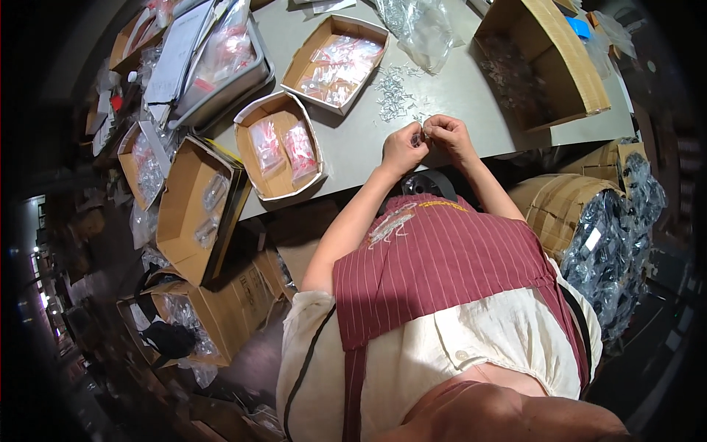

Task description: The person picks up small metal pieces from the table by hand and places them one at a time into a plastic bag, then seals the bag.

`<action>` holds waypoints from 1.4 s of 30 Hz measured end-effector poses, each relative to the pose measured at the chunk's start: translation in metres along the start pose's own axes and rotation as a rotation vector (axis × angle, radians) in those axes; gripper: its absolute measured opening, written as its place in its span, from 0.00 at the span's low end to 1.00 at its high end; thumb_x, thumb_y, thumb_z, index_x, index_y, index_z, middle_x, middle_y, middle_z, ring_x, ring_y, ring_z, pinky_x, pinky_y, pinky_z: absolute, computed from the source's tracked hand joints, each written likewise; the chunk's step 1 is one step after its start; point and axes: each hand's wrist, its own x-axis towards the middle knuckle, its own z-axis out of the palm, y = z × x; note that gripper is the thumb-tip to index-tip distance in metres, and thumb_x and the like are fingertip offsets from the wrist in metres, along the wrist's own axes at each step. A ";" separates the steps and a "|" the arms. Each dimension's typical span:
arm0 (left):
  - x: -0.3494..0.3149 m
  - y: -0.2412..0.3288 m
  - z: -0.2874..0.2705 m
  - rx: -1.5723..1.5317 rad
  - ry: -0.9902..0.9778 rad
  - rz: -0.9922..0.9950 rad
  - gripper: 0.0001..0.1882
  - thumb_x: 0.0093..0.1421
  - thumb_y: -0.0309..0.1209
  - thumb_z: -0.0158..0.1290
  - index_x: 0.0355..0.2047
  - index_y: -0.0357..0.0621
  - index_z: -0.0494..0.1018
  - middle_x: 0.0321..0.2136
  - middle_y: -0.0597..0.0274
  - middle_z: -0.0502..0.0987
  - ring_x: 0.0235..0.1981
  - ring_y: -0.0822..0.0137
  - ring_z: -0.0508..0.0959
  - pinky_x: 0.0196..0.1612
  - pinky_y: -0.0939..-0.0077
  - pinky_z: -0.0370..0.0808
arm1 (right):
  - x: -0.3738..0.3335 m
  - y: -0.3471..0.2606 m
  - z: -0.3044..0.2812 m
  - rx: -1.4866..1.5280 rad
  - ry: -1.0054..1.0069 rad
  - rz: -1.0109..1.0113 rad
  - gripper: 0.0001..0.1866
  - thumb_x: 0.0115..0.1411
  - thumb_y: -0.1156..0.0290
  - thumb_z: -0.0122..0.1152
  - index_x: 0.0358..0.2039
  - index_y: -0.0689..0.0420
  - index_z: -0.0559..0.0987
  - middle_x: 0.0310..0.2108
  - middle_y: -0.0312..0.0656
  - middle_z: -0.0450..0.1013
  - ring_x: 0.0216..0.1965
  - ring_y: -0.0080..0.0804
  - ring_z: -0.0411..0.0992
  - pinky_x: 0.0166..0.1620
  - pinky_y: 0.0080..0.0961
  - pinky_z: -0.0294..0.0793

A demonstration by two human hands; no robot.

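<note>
The left hand (403,150) and right hand (451,138) pinch one small thing (417,138), too hidden to name, near the front edge of the table (352,151). One pile of metal bits (394,94) lies just past them; two little boxes (308,53) sit left, one big box (568,60) right, bare table between.

Apron (456,258) at 4 o'clock: maroon w/ pale pinstripes. Shirt (412,368) at 5: cream. Tabletop (353,146) at 12: lt grey.

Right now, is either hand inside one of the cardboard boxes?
No, the left hand and right hand are close together near the near edge of the table, beside the loose metal pieces.
</note>
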 end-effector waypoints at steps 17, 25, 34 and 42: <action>0.001 -0.003 -0.004 -0.070 0.027 0.056 0.09 0.54 0.32 0.61 0.28 0.40 0.74 0.19 0.54 0.75 0.20 0.62 0.76 0.27 0.69 0.72 | -0.002 -0.009 0.001 -0.419 0.041 -0.209 0.06 0.62 0.75 0.63 0.37 0.64 0.83 0.30 0.33 0.78 0.32 0.16 0.73 0.37 0.17 0.72; 0.001 0.006 -0.006 -0.079 0.028 0.004 0.18 0.56 0.36 0.64 0.21 0.40 0.69 0.14 0.62 0.69 0.16 0.71 0.69 0.24 0.73 0.68 | 0.021 -0.037 -0.022 -1.340 0.276 -0.397 0.09 0.59 0.67 0.63 0.37 0.55 0.83 0.35 0.44 0.77 0.35 0.45 0.77 0.38 0.36 0.77; 0.001 0.009 -0.006 -0.070 0.019 -0.018 0.16 0.56 0.36 0.63 0.22 0.40 0.70 0.15 0.60 0.72 0.16 0.66 0.72 0.25 0.70 0.70 | 0.036 -0.022 -0.024 -1.712 0.234 -0.473 0.05 0.58 0.69 0.59 0.29 0.56 0.79 0.31 0.45 0.75 0.35 0.47 0.78 0.35 0.43 0.78; 0.002 0.011 -0.011 -0.156 -0.003 -0.076 0.19 0.57 0.39 0.65 0.20 0.41 0.70 0.14 0.67 0.71 0.17 0.76 0.70 0.24 0.76 0.68 | 0.035 -0.032 -0.068 -1.079 0.240 -0.243 0.08 0.58 0.67 0.63 0.35 0.56 0.84 0.34 0.44 0.79 0.36 0.43 0.78 0.40 0.34 0.76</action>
